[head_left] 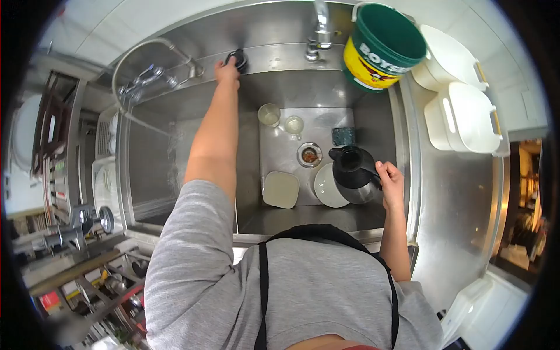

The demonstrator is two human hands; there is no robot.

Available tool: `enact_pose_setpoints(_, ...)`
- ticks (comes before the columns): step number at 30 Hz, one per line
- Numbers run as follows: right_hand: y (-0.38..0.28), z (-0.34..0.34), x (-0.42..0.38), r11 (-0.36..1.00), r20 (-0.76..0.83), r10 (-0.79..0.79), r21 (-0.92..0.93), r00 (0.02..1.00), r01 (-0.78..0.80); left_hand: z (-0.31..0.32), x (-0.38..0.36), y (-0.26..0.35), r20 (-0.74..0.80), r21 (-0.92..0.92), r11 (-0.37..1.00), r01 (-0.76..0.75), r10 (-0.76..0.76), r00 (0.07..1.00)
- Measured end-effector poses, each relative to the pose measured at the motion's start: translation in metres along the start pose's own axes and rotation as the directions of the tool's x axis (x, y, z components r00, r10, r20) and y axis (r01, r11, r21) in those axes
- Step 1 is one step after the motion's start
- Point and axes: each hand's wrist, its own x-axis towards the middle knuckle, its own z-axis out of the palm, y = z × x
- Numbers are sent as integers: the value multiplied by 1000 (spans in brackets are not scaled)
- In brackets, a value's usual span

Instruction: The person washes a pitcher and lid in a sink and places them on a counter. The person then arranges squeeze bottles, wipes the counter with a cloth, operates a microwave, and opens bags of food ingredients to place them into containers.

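Right hand (pixel 389 182) grips the jug (pixel 353 175) handle at the sink's (pixel 373 114) four o'clock. Left hand (pixel 227 72) closes on a black lid (pixel 238 58) at eleven o'clock. Two cups (pixel 269 114), drain (pixel 309 154) and plate (pixel 328 186) lie between.

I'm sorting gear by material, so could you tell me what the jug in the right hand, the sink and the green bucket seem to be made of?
Jug: shiny metal body, probably steel, with a black, likely plastic top and handle. Sink: brushed stainless steel, grey with soft reflections. Green bucket: apparently plastic, with an even colour and a printed yellow label.
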Motion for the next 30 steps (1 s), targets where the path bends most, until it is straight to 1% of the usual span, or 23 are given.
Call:
enact_pose_setpoints(1,1,3,1,1000,3,12,25,1000,-12,-2,4,-2,-9,96,988,-123,124,992)
enact_pose_setpoints(3,5,9,5,999,17,24,28,1000,-24,-15,-8,-3,113,121,981,-153,140,984)
enact_pose_setpoints(4,9,13,7,999,20,35,28,999,-35,-26,-25,8,171,127,984,-122,100,980)
enact_pose_setpoints(5,12,18,10,999,25,42,31,999,-42,-43,-72,34,284,-21,995,-94,96,954)
enact_pose_setpoints(6,11,22,11,999,59,33,23,998,-34,-63,-105,50,342,-64,982,-179,190,920)
enact_pose_setpoints(7,13,26,14,1000,91,-1,13,996,0,-86,-121,60,353,-75,956,-284,292,889)
enact_pose_setpoints(8,12,30,16,1000,123,-22,17,992,20,-112,-139,72,316,-80,844,-531,526,789)
enact_pose_setpoints(9,11,35,17,999,151,-40,21,988,37,-144,-165,95,259,-74,710,-700,691,674)
enact_pose_setpoints(10,8,41,17,999,166,-35,25,986,31,-178,-196,121,214,-53,550,-834,821,528)
enact_pose_setpoints(11,3,47,16,999,180,-36,7,983,35,-212,-223,145,116,52,434,-900,892,437)
enact_pose_setpoints(12,0,52,17,1000,203,-21,-10,979,24,-248,-243,164,20,201,267,-942,961,277)
enact_pose_setpoints(14,-4,63,14,1000,243,-16,-19,970,21,-313,-278,190,-311,269,170,-948,947,82)
enact_pose_setpoints(15,-7,69,11,1000,264,-9,-11,965,12,-351,-283,198,-350,374,55,-926,933,-85)
enact_pose_setpoints(17,-7,74,6,1000,285,-6,-4,959,7,-409,-296,205,-488,490,109,-865,856,-168)
enact_pose_setpoints(19,-4,77,4,999,319,-45,25,947,39,-454,-286,211,-520,497,265,-827,853,-39)
enact_pose_setpoints(20,-7,79,2,999,319,-51,29,946,44,-477,-275,217,-522,495,261,-828,852,-43)
enact_pose_setpoints(22,-12,79,-3,1000,328,-30,4,944,30,-511,-249,226,-446,296,535,-791,810,381)
enact_pose_setpoints(23,-16,79,-6,999,326,-32,3,945,33,-516,-241,230,-447,293,535,-792,809,382)
enact_pose_setpoints(25,-23,77,-14,1000,339,-20,-5,941,23,-522,-226,234,-242,291,711,-640,702,670)
enact_pose_setpoints(26,-23,77,-16,1000,333,-17,-8,943,21,-526,-219,234,-238,287,715,-638,698,675)
enact_pose_setpoints(28,-21,69,-21,997,349,-64,-8,935,72,-520,-197,234,26,-44,746,-664,665,746)
enact_pose_setpoints(29,-24,66,-24,998,344,-55,-16,937,64,-519,-189,235,48,-56,745,-665,667,744)
enact_pose_setpoints(30,-24,63,-25,998,344,-55,-16,937,64,-515,-185,235,10,-102,723,-683,687,726)
